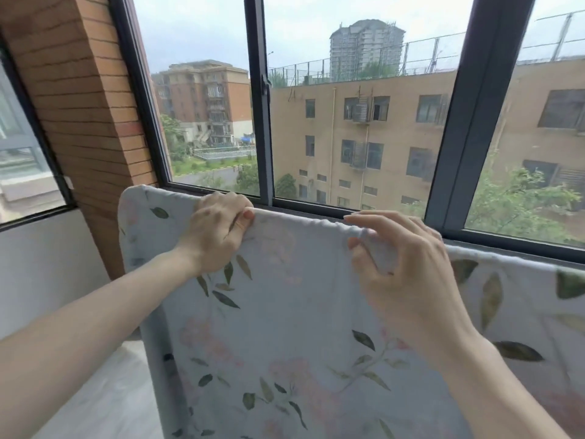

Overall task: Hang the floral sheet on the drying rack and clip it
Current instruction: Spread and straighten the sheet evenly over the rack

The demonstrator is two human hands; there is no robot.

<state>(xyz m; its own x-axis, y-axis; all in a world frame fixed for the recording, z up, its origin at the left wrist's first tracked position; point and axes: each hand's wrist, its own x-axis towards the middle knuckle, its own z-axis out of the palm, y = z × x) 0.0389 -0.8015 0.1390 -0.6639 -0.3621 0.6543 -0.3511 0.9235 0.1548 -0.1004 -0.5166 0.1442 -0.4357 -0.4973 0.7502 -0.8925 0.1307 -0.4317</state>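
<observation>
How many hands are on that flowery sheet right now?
2. The left hand grips the floral sheet at its top edge near the left corner; the right hand pinches the same edge further right.

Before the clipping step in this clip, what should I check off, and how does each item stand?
1. Sheet draped over the top edge: ok.
2. Left hand has a grip on the fold: ok.
3. Right hand pinching the fold: ok.
4. Fold smooth between the hands: not ok, bunched by the right fingers.
5. Clip at hand: not ok, none in view.
6. Rack bar under the sheet: cannot tell, covered.
</observation>
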